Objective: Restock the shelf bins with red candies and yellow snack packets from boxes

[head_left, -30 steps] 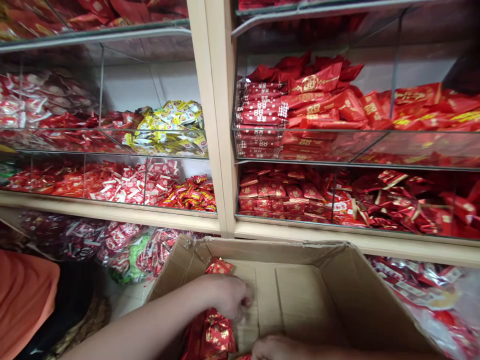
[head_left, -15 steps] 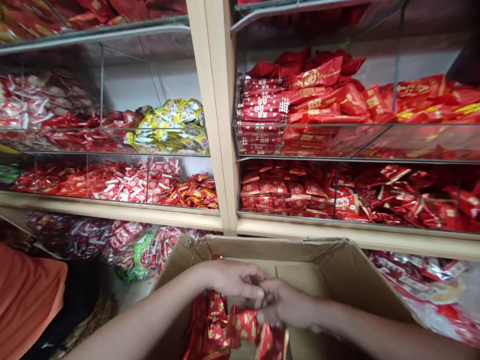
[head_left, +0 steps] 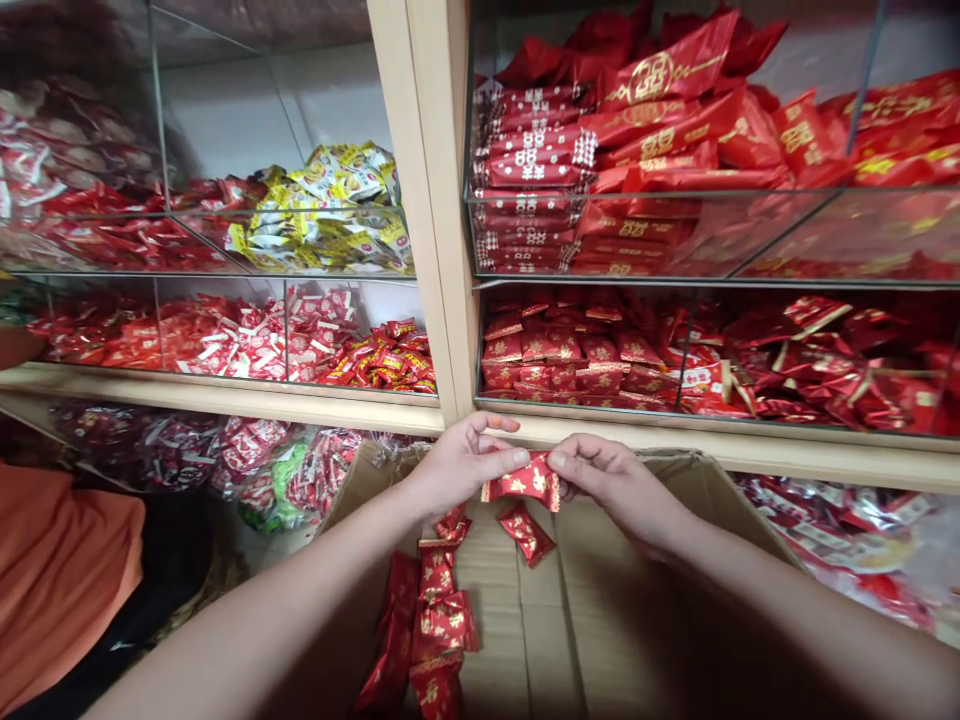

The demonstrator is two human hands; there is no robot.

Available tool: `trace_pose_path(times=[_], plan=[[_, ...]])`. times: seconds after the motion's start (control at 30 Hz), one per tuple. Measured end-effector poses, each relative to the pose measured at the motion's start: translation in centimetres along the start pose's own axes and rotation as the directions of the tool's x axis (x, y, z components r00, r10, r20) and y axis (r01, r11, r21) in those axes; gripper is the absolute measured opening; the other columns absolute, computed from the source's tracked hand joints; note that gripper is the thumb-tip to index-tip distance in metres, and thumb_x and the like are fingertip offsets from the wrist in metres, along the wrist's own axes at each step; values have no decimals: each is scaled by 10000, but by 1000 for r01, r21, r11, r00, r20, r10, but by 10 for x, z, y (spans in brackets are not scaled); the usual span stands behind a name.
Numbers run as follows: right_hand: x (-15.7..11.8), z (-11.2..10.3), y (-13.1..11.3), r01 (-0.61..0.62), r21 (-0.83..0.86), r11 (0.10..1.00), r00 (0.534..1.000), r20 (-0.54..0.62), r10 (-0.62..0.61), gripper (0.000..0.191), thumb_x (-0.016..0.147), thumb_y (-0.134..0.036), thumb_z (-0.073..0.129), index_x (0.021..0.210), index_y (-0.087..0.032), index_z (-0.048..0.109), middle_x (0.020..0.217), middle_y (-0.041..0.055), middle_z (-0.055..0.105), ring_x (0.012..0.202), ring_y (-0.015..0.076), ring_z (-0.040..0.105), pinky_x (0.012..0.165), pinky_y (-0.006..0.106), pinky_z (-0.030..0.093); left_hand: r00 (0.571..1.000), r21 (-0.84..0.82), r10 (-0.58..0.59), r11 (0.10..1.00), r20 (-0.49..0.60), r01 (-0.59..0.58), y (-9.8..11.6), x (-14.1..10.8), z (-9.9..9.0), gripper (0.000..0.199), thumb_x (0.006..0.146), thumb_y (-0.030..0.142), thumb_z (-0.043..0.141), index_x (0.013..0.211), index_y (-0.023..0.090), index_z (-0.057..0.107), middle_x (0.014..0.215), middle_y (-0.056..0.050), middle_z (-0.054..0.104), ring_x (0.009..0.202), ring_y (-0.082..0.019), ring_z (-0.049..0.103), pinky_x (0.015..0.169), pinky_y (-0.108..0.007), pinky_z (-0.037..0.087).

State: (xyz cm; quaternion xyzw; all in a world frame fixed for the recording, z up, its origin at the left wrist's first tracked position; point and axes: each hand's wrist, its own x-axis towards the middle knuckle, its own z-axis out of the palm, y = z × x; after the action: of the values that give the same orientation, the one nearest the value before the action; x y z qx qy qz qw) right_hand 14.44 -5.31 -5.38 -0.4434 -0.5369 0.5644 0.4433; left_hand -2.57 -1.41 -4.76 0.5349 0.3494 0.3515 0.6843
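Observation:
Above an open cardboard box [head_left: 615, 590], a red candy packet [head_left: 523, 482] with gold print is stretched between my two hands. My left hand [head_left: 461, 462] pinches its left part with the thumb on top and the index finger extended past it. At its right end, my right hand [head_left: 607, 475] grips it between thumb and fingers. A similar loose packet [head_left: 527, 534] lies on the box floor just below. Several more red packets [head_left: 442, 622] form a row along the box's left side.
Shelves behind the box hold red packets [head_left: 570, 360], larger red bags [head_left: 675, 130] and yellow-white packets [head_left: 322, 210]. A wooden post [head_left: 427, 200] divides them. Bagged sweets [head_left: 322, 480] lie under the shelf. A person in an orange shirt [head_left: 67, 580] is at the left.
My hands have risen from inside the box to near its far rim, bringing up one red packet. Another packet now lies loose on the box floor. The view has tilted down slightly.

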Motion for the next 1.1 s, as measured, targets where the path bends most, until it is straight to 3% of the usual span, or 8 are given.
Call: trace_pose_path(times=[0.17, 0.23, 0.37, 0.5, 0.67, 0.9, 1.0, 1.1], plan=[[0, 2, -2, -100, 78, 992, 995, 32, 97, 282, 629, -345, 660, 736, -149, 488, 606, -34, 537, 522, 69, 494, 528, 230, 431, 991, 12, 103, 995, -90, -102, -2, 0, 3, 296, 637, 219, 661, 854, 122, 483, 578, 33, 578, 472, -33, 498, 477, -140, 393], [1, 0, -3, -112, 80, 991, 993, 41, 109, 296, 604, -323, 683, 727, -144, 483, 593, -35, 538, 513, 67, 497, 524, 226, 431, 997, -12, 55, 998, -60, -55, -4, 0, 3, 329, 651, 223, 651, 909, 126, 470, 617, 21, 591, 500, -40, 525, 493, -140, 403], [4, -10, -7, -43, 81, 996, 999, 1, 43, 271, 623, -297, 673, 742, -136, 491, 565, -36, 534, 496, 54, 475, 503, 202, 411, 988, -62, -77, 994, 134, 86, -3, -2, 6, 488, 609, 185, 687, 1008, 147, 409, 735, -30, 623, 618, -120, 610, 561, -197, 456], [3, -16, -11, 1, 70, 998, 1000, 0, -1, 238, 682, -295, 622, 816, -145, 495, 631, -27, 548, 538, 58, 492, 533, 211, 430, 996, -113, -79, 990, 46, 83, -3, -4, 14, 481, 601, 174, 693, 983, 168, 402, 803, -46, 629, 637, -150, 630, 579, -220, 481], [2, -23, -13, 69, -51, 996, 997, 32, -67, 212, 704, -288, 593, 839, -147, 512, 705, 2, 563, 586, 69, 492, 537, 210, 428, 989, -129, -138, 981, 55, 144, -5, -8, 20, 532, 602, 182, 692, 1021, 187, 364, 754, -40, 636, 651, -175, 634, 601, -274, 497], [1, -32, -14, 168, -212, 963, 985, 4, -171, 211, 760, -312, 522, 908, -162, 531, 808, 29, 565, 669, 98, 497, 538, 214, 425, 988, -73, -101, 991, 118, 110, -1, -7, 25, 541, 638, 213, 665, 1079, 190, 353, 704, -45, 637, 591, -164, 626, 545, -259, 488], [0, -33, -14, 227, -335, 914, 971, 1, -241, 221, 779, -306, 498, 955, -178, 538, 806, 24, 564, 664, 98, 489, 550, 215, 417, 992, -34, -43, 998, 115, 48, 0, -7, 25, 447, 674, 256, 632, 1046, 162, 404, 720, -49, 630, 577, -145, 616, 512, -216, 464], [-2, -32, -15, 230, -355, 906, 973, 52, -226, 199, 782, -314, 493, 914, -175, 547, 778, 19, 561, 639, 93, 482, 547, 212, 411, 998, -80, 9, 997, 58, -4, -2, -7, 24, 324, 677, 230, 631, 945, 115, 490, 731, -42, 617, 592, -98, 589, 548, -189, 452]])
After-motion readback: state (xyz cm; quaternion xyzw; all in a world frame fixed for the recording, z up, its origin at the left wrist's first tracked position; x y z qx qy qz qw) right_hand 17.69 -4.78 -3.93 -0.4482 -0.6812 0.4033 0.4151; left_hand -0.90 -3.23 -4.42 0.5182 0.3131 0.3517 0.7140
